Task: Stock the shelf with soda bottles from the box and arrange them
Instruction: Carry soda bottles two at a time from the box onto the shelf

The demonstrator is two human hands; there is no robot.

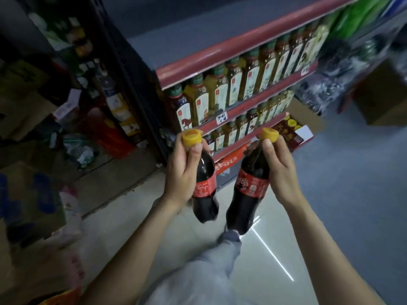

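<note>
I hold two dark cola bottles with red labels and yellow caps, upright above the floor. My left hand (pixel 185 170) grips the neck of the left cola bottle (pixel 206 192). My right hand (pixel 280 170) grips the neck of the right cola bottle (pixel 248 194). Both hang in front of the red-edged shelf unit (pixel 231 51), whose tiers are packed with green-capped tea bottles (pixel 220 93). A source box for the bottles cannot be picked out.
A red and white carton (pixel 295 134) lies at the foot of the shelf. Cardboard boxes (pixel 378 100) stand at right and a blue-printed box (pixel 28 201) at left. A dark rack (pixel 99 84) of goods fills the left. My leg (pixel 211 265) stands on the pale floor.
</note>
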